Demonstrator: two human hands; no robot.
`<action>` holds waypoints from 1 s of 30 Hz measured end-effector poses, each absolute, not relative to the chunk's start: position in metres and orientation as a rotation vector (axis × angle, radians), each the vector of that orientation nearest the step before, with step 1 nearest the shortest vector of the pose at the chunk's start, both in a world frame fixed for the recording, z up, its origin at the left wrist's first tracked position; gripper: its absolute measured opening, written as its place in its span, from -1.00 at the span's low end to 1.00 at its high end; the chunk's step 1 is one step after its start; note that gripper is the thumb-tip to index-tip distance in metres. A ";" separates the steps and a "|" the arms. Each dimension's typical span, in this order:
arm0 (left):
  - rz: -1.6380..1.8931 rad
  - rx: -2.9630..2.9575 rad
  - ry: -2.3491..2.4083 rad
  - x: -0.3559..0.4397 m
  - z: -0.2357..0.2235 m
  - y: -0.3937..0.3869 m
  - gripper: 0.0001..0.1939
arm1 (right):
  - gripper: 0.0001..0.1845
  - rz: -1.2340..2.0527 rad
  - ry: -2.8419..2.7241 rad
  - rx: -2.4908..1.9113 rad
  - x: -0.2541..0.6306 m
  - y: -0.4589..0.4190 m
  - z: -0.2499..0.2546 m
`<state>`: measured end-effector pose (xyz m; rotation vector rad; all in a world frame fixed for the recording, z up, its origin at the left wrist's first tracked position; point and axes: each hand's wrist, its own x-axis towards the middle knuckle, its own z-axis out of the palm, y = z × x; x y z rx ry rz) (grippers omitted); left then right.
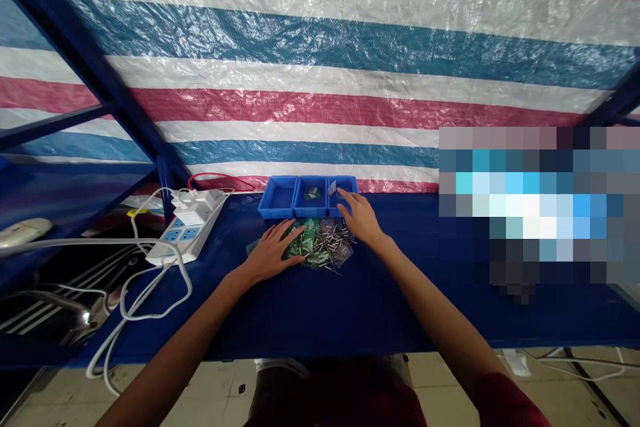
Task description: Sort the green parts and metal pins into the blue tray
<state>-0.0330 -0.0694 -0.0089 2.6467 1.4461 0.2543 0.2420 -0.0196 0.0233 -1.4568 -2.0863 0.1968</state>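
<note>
**Two hands at a heap of small parts, blue tabletop**

Dark red clothing [340, 400] of the seated person fills the lower edge; both bare forearms reach forward from it.

Surface: tabletop [320, 307] covered in dark blue, its near edge above a pale tiled floor [220, 387]. Behind it hangs a striped tarpaulin [320, 67] in white, blue and red, on a blue frame.

Left hand [273, 250]: palm down, fingers spread and open, lying flat on the left side of the parts heap [320, 247], touching it and gripping nothing.

Right hand [360, 217]: palm down, fingers loosely extended, at the right side of the heap, fingertips at the rim of the right bin; whether it holds anything cannot be told.

Heap: green pieces mixed with thin metal pins, partly on clear plastic, just in front of the bins.

Containers: three blue bins [307, 197] side by side at the back. The middle one holds a few small items; the right one shows a small clear bag.

Left of the bins: white power strip [187, 227] with plugs, white cables [140, 307] trailing off the edge.
</note>
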 end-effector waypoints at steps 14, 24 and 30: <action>0.276 2.722 1.462 -0.033 -0.013 -0.073 -0.22 | -0.39 0.177 -2.050 -1.445 0.227 -0.014 0.040; 0.147 2.674 1.502 -0.048 -0.014 -0.079 -0.11 | 0.15 0.135 -2.716 -1.035 0.257 -0.102 -0.018; 0.151 2.707 1.408 -0.043 -0.015 -0.062 -0.06 | 0.09 0.166 -2.683 -1.121 0.244 -0.072 -0.020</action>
